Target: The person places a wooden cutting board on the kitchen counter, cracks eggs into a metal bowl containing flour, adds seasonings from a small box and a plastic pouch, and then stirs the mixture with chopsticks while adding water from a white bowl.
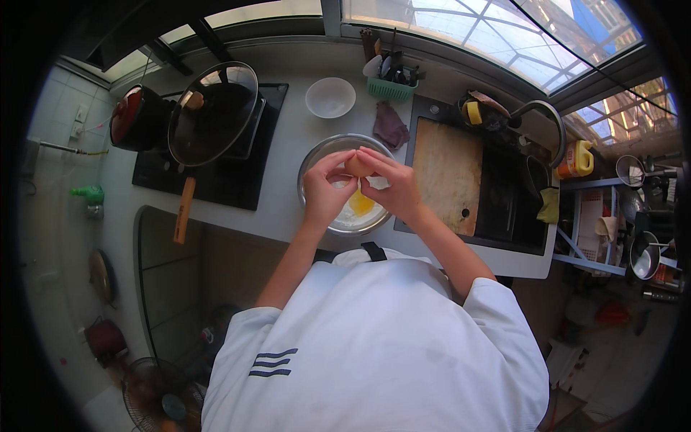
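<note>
Above a steel mixing bowl (372,222), my left hand (328,189) and my right hand (395,186) grip one brown egg (358,166) between them. Fingertips of both hands meet around the shell, hiding much of it. Below the egg, yellow yolk (360,204) lies on white powder (345,222) that looks like flour, inside the bowl. A thin strand seems to hang from the shell toward the yolk. Behind the steel bowl stands a white bowl (330,98), with a purplish cloth (391,125) to its right.
A lidded frying pan (213,116) and a dark pot (141,119) stand on the black hob (259,178) at left; the pan's wooden handle (184,210) juts forward. Right of the bowl, a wooden cutting board (448,173) lies over the sink (507,200). A green utensil basket (393,89) stands behind.
</note>
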Demonstrator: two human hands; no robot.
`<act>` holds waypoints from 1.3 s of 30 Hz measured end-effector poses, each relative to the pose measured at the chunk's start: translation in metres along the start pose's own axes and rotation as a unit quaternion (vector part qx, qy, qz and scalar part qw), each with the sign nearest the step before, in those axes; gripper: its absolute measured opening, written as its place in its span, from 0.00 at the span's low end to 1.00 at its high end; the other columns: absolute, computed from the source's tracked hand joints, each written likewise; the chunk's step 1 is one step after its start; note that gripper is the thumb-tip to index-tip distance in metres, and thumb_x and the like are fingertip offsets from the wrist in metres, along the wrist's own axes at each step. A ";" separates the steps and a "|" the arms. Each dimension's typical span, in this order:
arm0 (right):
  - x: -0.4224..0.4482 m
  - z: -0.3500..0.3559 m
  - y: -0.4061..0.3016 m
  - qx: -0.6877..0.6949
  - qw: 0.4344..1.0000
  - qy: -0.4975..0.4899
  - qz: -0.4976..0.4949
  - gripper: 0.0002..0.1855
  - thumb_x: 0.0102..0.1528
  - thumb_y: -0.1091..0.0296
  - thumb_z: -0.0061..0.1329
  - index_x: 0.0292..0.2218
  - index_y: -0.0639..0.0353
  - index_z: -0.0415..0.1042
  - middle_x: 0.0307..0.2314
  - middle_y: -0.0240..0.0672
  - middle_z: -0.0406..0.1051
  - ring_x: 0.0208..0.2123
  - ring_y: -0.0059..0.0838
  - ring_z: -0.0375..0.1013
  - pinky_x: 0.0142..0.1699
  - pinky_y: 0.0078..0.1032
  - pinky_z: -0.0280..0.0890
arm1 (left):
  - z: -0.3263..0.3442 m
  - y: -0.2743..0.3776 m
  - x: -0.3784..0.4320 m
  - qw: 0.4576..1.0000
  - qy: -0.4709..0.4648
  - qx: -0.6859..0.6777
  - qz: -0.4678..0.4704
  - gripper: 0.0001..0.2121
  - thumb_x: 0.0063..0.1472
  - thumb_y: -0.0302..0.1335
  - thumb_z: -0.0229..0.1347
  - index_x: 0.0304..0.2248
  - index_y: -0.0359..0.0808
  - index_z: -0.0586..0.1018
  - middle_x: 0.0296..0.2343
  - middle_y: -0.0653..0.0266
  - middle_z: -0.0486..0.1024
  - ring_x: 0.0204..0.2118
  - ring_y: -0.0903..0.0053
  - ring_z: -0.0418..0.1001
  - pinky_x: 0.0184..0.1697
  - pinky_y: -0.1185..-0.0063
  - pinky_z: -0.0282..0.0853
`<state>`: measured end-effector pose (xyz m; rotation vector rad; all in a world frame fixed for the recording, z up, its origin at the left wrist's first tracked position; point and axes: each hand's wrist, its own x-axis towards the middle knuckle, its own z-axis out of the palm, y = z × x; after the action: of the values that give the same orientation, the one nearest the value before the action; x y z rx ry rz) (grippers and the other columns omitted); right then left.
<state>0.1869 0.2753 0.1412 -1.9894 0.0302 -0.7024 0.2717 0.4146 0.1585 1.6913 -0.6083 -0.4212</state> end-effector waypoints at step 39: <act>-0.019 -0.022 0.007 -0.038 0.986 0.073 0.147 0.26 0.44 0.61 0.62 0.45 0.52 0.71 0.34 0.35 0.74 0.24 0.25 0.73 0.32 0.22 0.68 | -0.061 0.005 -0.038 0.990 0.114 0.049 -0.063 0.31 0.49 0.11 0.55 0.54 0.35 0.64 0.49 0.54 0.66 0.47 0.68 0.71 0.49 0.74 0.69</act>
<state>0.1621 0.2598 0.1343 -1.9487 0.4351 -0.6596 0.2760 0.4850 0.1735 1.8465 -0.3611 -0.2856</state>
